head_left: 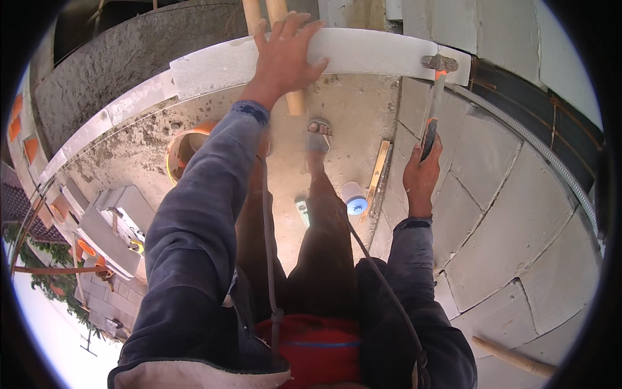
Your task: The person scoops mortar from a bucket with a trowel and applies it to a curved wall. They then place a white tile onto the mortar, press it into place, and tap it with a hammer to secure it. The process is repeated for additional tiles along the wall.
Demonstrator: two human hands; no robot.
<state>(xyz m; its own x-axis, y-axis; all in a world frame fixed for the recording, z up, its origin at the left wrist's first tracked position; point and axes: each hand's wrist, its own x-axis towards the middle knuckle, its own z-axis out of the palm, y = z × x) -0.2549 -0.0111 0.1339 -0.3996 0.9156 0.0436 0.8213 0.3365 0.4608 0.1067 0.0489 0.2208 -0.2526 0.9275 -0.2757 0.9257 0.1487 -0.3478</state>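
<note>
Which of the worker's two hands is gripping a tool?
The right hand: it is closed around the handle of a hammer. The left hand holds no tool and lies with its fingers spread on the white block.

The unfinished grey block wall [486, 233], bucket [186, 150] and hammer [436, 97] show a building site.
</note>
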